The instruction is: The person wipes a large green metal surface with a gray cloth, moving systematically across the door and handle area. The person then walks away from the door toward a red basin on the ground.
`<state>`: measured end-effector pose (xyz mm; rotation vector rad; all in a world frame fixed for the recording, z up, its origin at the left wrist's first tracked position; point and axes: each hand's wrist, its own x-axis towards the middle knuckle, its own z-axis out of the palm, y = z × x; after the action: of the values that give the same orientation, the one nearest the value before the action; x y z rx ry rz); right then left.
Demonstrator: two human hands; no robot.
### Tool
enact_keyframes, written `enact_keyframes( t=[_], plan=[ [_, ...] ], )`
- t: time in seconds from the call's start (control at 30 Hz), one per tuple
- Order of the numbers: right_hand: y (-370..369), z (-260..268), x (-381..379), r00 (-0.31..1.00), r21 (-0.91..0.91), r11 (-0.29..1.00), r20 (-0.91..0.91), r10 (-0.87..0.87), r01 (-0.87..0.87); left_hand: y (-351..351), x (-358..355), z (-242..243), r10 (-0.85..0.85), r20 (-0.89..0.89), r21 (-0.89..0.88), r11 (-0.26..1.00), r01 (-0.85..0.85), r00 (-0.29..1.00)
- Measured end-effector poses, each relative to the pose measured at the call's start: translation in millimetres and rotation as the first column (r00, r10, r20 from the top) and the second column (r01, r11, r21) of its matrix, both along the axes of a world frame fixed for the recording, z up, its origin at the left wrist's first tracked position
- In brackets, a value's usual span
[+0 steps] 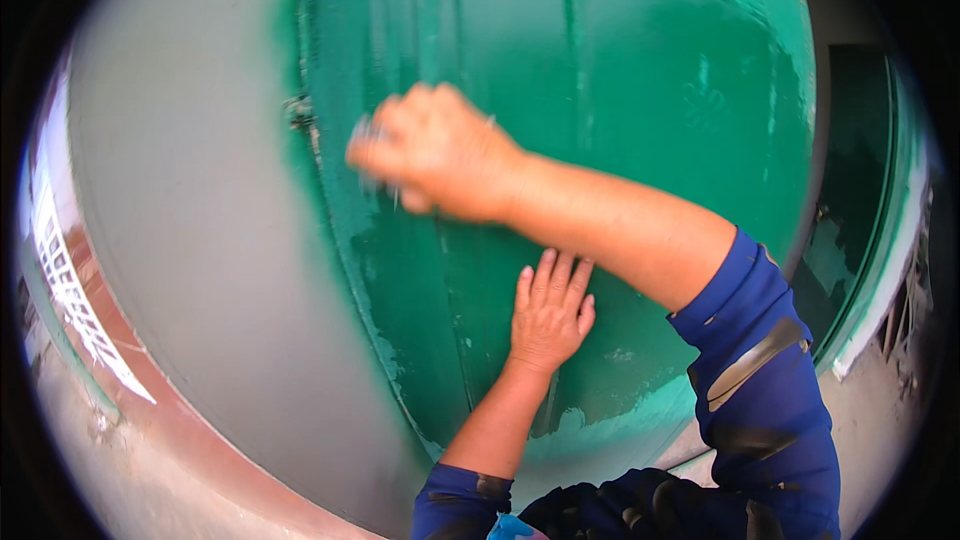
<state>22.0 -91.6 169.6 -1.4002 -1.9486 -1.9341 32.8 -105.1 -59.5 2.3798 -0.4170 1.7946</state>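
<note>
Before me stands a green-painted door (652,120) with vertical seams. Much of its surface is dark and glossy, as if wet, with ragged paler patches near the edges. My right hand (446,154) is raised to the door's left part, blurred by motion. Its fingers are closed around a small greyish thing (366,131), mostly hidden and too blurred to name. Lower down, my left hand (551,311) rests flat on the door, holding nothing, its fingers slightly apart. My right forearm crosses above its fingertips.
A grey wall (187,202) adjoins the door on the left, with a worn metal fitting (300,112) at the joint. Below the wall runs a reddish-brown band (202,416). To the right is a dark opening (855,187) with a green-and-white edge (874,322).
</note>
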Motion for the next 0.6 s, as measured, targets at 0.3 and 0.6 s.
enact_keyframes(
  t=[0.3,0.6],
  plan=[
    [-144.0,62.0,61.5,0.992,0.403,0.914,0.095,-0.088,0.043,0.6,3.2,-8.4,0.157,0.021,0.038,0.987,-0.158,0.987],
    [-197.0,-145.1,62.2,0.907,0.147,0.988,-0.421,0.026,0.04,-3.9,8.1,-17.4,-0.071,0.248,-0.238,0.962,0.131,0.966]
  ],
)
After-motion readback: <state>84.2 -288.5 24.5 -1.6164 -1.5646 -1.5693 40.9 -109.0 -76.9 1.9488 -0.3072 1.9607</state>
